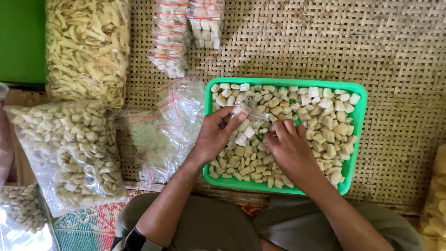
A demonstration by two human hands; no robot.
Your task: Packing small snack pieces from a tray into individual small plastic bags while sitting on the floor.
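Here the left hand (216, 135) pinches the mouth of a small clear plastic bag (246, 122) between thumb and fingers; the bag hangs over the green tray (357, 100) and already has a few pale cracker pieces inside. The right hand (289, 146) lies palm down just beside the bag, its fingers curled into the heap of small pale square crackers (325, 125) that fills the tray. Whether these fingers grip some pieces I cannot tell, because the back of the hand hides them.

The tray stands on a woven bamboo mat (395, 42), close in front of the person's knees. Left of the tray, touching its edge, lies a loose pile of empty small bags with red seal strips (172, 121). Above this pile two rows of small filled packets (186, 32) lie on the mat. Farther left is a big clear sack of the same square crackers (69, 148), and above it another large bag of long yellowish strips (88, 46).
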